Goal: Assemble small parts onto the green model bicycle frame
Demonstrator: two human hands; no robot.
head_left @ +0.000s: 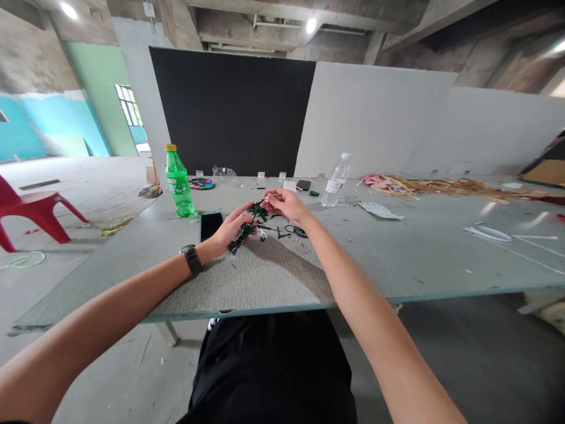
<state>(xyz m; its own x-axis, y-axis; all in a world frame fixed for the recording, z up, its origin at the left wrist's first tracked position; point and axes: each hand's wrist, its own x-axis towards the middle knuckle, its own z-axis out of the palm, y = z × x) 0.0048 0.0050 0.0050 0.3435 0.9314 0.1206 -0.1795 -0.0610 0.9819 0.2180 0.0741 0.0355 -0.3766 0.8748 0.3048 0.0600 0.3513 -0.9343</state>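
Green-and-black piece (237,240) was up off the table (282,282), between the two hands, and leaned so its top end pointed to about one o'clock. Left hand (233,227) was wrapped round it, maybe so the piece would not wobble. The right hand (285,205) was at about two o'clock from it, with thumb and fingertips pinched on a small shiny bit (267,199), too tiny for me to name. Pinching like that is likely a good way to hold something so little.

Loose black bits (281,233) lay at three o'clock from the piece, perhaps put there so they were easy to reach. A flat black slab (210,224) lay at nine o'clock, just beside the left hand. The green bottle (179,188) stood at ten o'clock and the clear bottle (336,182) at about two o'clock, both apart from the hands, which probably kept them from being knocked over.
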